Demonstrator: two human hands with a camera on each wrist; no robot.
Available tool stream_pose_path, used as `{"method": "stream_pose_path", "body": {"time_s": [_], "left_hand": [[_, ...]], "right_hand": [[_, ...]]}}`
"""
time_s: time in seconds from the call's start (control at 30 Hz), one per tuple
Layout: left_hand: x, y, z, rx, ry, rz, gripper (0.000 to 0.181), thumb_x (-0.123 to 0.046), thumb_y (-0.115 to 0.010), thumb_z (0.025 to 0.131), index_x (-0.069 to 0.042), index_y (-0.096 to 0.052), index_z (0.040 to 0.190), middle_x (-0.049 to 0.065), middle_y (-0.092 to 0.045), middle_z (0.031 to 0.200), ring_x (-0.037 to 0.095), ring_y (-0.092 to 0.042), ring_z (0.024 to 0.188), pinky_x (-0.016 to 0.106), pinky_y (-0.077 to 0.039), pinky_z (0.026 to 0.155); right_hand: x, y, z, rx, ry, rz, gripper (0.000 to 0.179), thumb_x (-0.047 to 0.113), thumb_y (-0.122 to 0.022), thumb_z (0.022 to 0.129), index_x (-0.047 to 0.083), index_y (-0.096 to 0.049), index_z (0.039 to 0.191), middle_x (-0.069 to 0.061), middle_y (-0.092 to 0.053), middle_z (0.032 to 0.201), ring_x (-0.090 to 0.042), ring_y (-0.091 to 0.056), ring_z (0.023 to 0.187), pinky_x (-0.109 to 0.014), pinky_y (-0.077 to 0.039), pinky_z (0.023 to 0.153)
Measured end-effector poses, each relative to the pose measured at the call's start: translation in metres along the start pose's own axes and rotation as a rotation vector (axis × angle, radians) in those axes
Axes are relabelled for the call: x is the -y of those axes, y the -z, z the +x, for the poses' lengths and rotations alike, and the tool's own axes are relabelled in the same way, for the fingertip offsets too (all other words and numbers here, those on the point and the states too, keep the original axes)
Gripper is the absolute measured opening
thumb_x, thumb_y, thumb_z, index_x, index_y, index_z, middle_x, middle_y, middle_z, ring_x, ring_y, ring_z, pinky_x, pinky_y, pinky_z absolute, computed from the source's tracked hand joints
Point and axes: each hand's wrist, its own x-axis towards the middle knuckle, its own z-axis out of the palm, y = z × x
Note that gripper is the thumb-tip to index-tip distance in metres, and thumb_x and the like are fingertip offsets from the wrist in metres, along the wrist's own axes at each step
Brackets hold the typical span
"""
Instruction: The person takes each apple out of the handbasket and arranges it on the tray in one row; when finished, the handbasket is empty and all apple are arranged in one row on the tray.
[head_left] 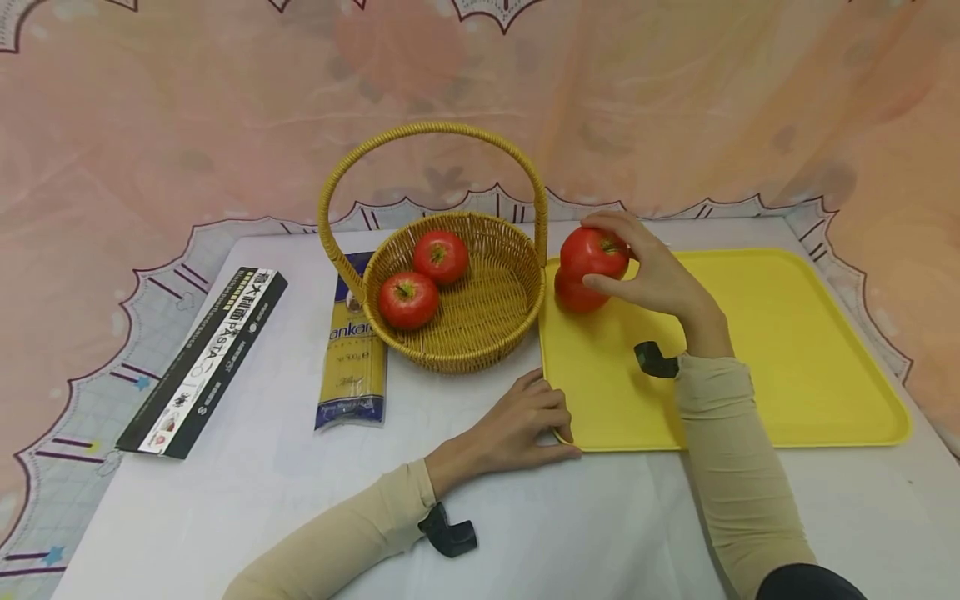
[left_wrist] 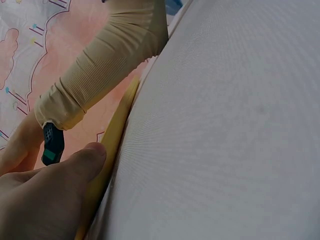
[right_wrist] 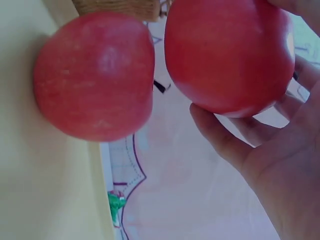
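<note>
In the head view my right hand (head_left: pixel 663 279) holds a red apple (head_left: pixel 594 252) between thumb and fingers. It is over the left end of a yellow tray (head_left: pixel 795 358). Just beneath it a second red apple (head_left: pixel 574 296) sits on the tray, partly hidden. The right wrist view shows a gap between the held apple (right_wrist: pixel 230 55) and the lower apple (right_wrist: pixel 95 75), whose stem points at it. My left hand (head_left: pixel 521 427) grips the tray's near left corner with curled fingers; its thumb lies along the tray edge (left_wrist: pixel 114 145) in the left wrist view.
Left of the tray stands a wicker basket (head_left: pixel 487 333) with a tall arched handle (head_left: pixel 435 127) and two red apples (head_left: pixel 424 279) inside. A pasta packet (head_left: pixel 351 367) lies beside the basket, partly behind it. A black pasta box (head_left: pixel 202 362) lies farther left. A patterned cloth (head_left: pixel 225 108) hangs behind.
</note>
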Motion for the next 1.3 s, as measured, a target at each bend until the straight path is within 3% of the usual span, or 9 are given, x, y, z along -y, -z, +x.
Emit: {"method": "stream_pose_path", "body": {"time_s": [0.4,0.8,1.07,1.3], "left_hand": [[0.000,0.000,-0.001,-0.011,-0.008,-0.018,0.020,-0.044,-0.068,0.084,-0.026,-0.064,0.078,-0.014,-0.053,0.081,0.006,-0.048,0.087,0.049,-0.028,0.113],[-0.001,0.000,-0.001,-0.010,0.000,-0.012,0.020,-0.044,-0.068,0.084,-0.026,-0.063,0.078,-0.014,-0.054,0.082,0.006,-0.048,0.089,0.048,-0.027,0.114],[-0.001,-0.001,-0.002,-0.018,-0.001,-0.011,0.020,-0.044,-0.068,0.084,-0.026,-0.064,0.077,-0.013,-0.054,0.081,0.006,-0.049,0.088,0.048,-0.028,0.113],[-0.001,-0.001,-0.001,-0.013,-0.001,-0.016,0.020,-0.044,-0.068,0.085,-0.026,-0.063,0.078,-0.014,-0.054,0.082,0.005,-0.049,0.089,0.048,-0.027,0.114]], "right_hand": [[-0.014,0.012,-0.006,-0.006,-0.093,0.004,0.067,0.031,-0.073,0.082,0.034,-0.039,0.140,0.004,-0.026,0.152,-0.026,-0.038,0.128,-0.053,-0.036,0.105],[-0.016,0.016,-0.007,-0.015,-0.099,0.039,0.066,0.027,-0.072,0.083,0.033,-0.040,0.140,0.003,-0.031,0.148,-0.024,-0.040,0.123,-0.051,-0.037,0.104],[-0.020,0.021,-0.010,-0.022,-0.121,0.026,0.065,0.029,-0.071,0.084,0.032,-0.040,0.141,0.003,-0.026,0.152,-0.030,-0.035,0.129,-0.057,-0.034,0.105],[-0.027,0.025,-0.013,-0.027,-0.143,0.014,0.065,0.030,-0.069,0.086,0.034,-0.038,0.142,0.003,-0.028,0.151,-0.027,-0.037,0.126,-0.053,-0.036,0.101]]}}
